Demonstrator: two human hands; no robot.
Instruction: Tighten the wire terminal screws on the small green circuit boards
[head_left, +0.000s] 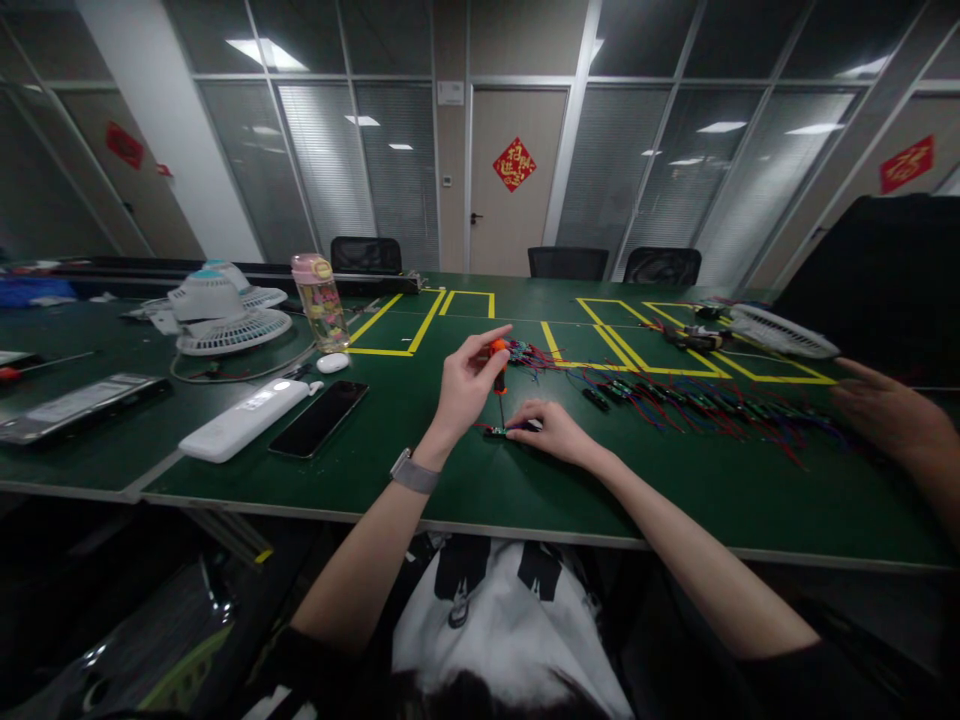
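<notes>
Left hand (471, 380) is clamping an orange-and-black screwdriver (500, 376), handle up, shaft running down to the small circuit board (493, 433); can't tell if the tip is touching, too small. Right hand (553, 432) is pinching that board at its right side. Board is lying on the near middle of the green desk (375, 485). More wired boards (697, 402) are lying in a row to the right. Black phone (320, 419) and white device (244, 418) are lying left, pink-lidded bottle (322, 305) standing farther back. Another person's hand (892, 405) is showing at the right edge.
</notes>
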